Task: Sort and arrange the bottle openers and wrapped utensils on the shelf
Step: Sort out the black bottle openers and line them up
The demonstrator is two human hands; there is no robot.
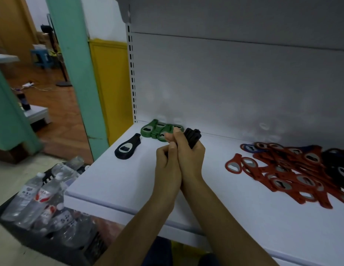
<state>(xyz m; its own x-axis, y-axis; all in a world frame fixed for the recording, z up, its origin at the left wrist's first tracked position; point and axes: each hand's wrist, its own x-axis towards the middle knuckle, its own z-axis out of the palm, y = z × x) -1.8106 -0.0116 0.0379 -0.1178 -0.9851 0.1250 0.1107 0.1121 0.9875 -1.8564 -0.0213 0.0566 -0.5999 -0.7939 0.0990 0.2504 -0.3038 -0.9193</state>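
Head view: left hand (167, 166) and right hand (191, 158) keep a closed grip on the black opener stack (193, 137) above the shelf (119, 181), beside the green openers (157, 129); likely light, stiff and slippery, so best squeezed across the flat faces

Shelf (128, 179) seemingly free between green stack (157, 129), red pile (282, 169).

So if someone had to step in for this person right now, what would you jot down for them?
Hands: left hand and right hand are pressed together, both gripping a stack of black openers above the shelf.
Done: green openers are stacked at the back left, with a small black pile in front of them.
Left: set down the held stack, then sort the mixed heap of red, black and blue openers on the right. No wrapped utensils are in view.
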